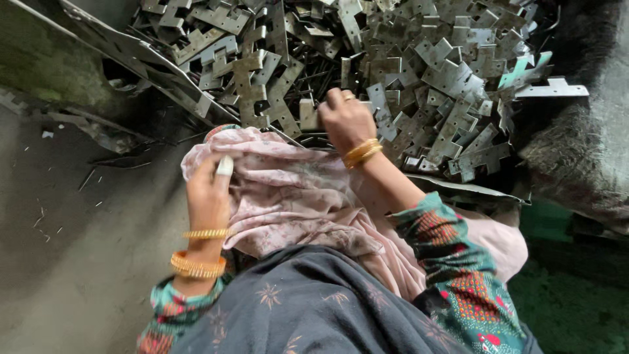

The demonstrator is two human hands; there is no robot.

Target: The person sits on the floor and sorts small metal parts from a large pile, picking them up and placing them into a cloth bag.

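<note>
Beside the bracket heap (419,72), right hand (345,121) grip closed on a half-hidden bracket (308,113); left hand (208,190) clutching pink cloth (288,196)

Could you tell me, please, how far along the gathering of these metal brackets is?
Done: no gathered brackets show; the pink cloth on the lap hides any inside. In hand: the right hand grips one bracket at the pile's edge, while the left hand holds the cloth. Left: a big heap of brackets remains.

Grey metal brackets (452,78), pink floral cloth (288,196), gold bangles (196,265).
</note>
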